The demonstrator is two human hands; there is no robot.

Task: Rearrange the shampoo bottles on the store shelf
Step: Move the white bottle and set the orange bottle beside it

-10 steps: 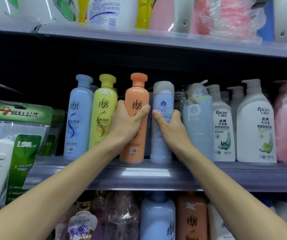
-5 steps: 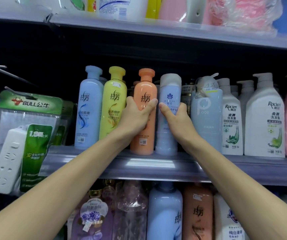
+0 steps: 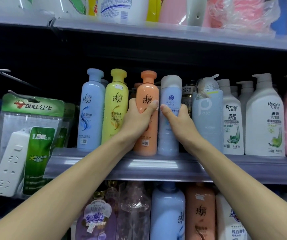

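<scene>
orange bottle (image 3: 147, 108): glossy smooth plastic
pale blue bottle (image 3: 170, 94): satin plastic
shelf edge (image 3: 156, 166): glossy clear plastic strip

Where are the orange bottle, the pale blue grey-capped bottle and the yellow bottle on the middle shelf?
orange bottle (image 3: 147, 90): head view, upper body above the left hand.
pale blue grey-capped bottle (image 3: 171, 94): head view, upper body near the flower logo.
yellow bottle (image 3: 115, 108): head view, middle of the front label.

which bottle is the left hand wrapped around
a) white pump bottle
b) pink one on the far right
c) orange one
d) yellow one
c: the left hand has its grip closed around the orange bottle, thumb across the front, while the right hand holds the pale blue bottle beside it.
</scene>
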